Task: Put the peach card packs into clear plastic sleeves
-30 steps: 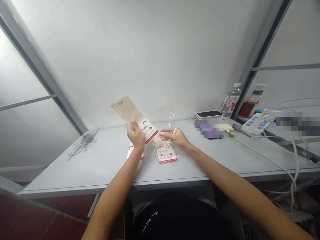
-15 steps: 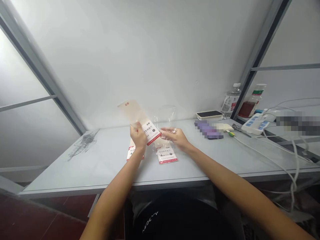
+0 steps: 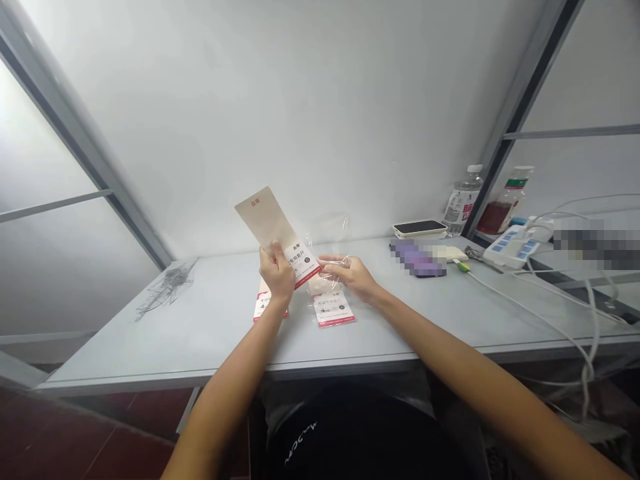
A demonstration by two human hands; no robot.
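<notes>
My left hand point(image 3: 277, 275) is closed around a long cardboard ruler-set sleeve point(image 3: 266, 215), beige above with a white and red printed label below, tilted with its top to the upper left. My right hand point(image 3: 353, 277) pinches a clear plastic bag point(image 3: 329, 232) close to the sleeve's lower right corner. Whether the sleeve's corner is inside the bag, I cannot tell. Below the right hand, another labelled ruler-set packet point(image 3: 336, 312) lies on the desk. A further packet point(image 3: 262, 308) is partly hidden behind my left hand and wrist.
On the grey desk point(image 3: 200, 340), a phone point(image 3: 421, 229), a purple item point(image 3: 416, 260) and a power strip point(image 3: 515, 245) with white cables lie to the right. A water bottle point(image 3: 463, 203) and a bottle of red liquid point(image 3: 503, 207) stand behind. Dark scribbles mark the left side.
The sleeve in my left hand has steadied from a blur and its top edge has tipped up a little. The plastic bag has shifted slightly; my right hand has barely moved.
</notes>
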